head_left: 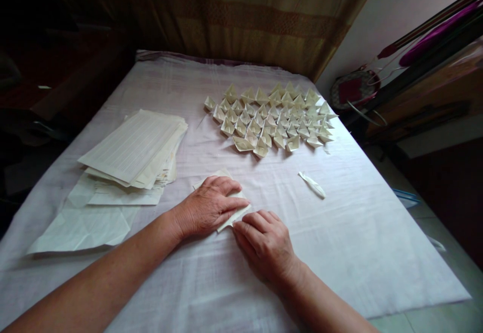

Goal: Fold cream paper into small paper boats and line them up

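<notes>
A folded sheet of paper lies on the cloth-covered table in front of me, partly hidden beneath my fingers. Flat on top of it rests my left hand, its fingers stretched out to the right. My right hand has its fingers curled together and pinches the near corner of that paper between thumb and forefinger. Beyond both hands stand several folded paper boats, grouped closely at the far right part of the table.
A stack of printed sheets lies at the left, with a creased loose sheet under its near side. A narrow twisted paper strip lies right of my hands. White cloth covers the table; a brown curtain hangs behind it.
</notes>
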### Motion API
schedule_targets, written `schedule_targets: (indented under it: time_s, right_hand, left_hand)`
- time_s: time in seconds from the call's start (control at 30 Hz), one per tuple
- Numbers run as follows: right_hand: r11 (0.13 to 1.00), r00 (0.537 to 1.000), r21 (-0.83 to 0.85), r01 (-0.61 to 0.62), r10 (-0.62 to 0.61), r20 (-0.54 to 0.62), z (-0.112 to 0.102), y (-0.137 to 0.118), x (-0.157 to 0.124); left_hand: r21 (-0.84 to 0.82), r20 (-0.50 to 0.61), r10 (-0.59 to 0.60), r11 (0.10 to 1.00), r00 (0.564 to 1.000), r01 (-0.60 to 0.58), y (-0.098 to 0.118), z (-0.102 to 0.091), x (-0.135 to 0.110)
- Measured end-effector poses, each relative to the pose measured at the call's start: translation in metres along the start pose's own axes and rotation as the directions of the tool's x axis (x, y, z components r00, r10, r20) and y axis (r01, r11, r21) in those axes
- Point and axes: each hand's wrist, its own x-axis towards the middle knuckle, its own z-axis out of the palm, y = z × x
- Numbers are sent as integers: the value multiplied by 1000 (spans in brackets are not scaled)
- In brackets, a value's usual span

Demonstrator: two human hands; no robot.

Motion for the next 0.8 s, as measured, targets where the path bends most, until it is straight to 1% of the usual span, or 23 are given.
schedule_targets:
  time_s: [0.1, 0.23, 0.43, 0.6, 0.8]
  right_hand:
    - [1000, 1000, 1, -18, 18, -13, 0, -1, 1]
    - [999, 999, -5, -41, 41, 20, 2, -4, 4]
    - [1000, 1000, -9, -7, 7, 2, 5, -6, 6]
    - [999, 1000, 28, 28, -28, 3, 4, -6, 4]
    - [1000, 999, 16, -23, 23, 36, 5, -9, 4]
  left_hand:
    - [2, -11, 7, 1000, 1000, -7, -1, 1, -1]
    - [-3, -23, 7, 1000, 1000, -7, -1, 1, -1]
    - [-19, 5, 11, 1000, 1000, -11, 0, -2, 0]
    - [-24, -13, 19, 1000, 1000, -19, -2, -1, -1]
    - [-14, -6, 27, 1000, 1000, -27, -3, 0, -1]
